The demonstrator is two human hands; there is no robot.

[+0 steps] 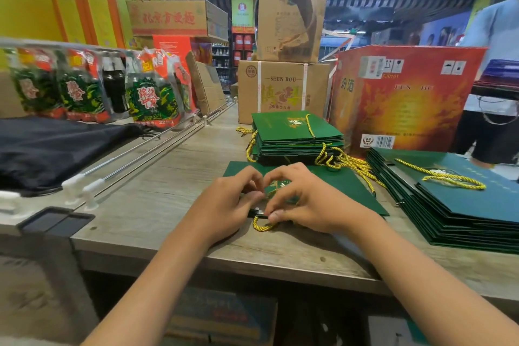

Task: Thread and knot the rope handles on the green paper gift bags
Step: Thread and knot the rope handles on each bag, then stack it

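Note:
A flat green paper gift bag lies on the wooden table in front of me. My left hand and my right hand rest on its near edge, fingers pinched together at the bag's top. A short loop of yellow rope sticks out under my right thumb. The far part of the same rope trails off the bag's right side. The bag's holes are hidden by my fingers.
A stack of green bags with yellow handles sits just behind. A second stack lies to the right. Cardboard boxes and a red carton stand at the back. A person stands at far right. Packaged bottles hang left.

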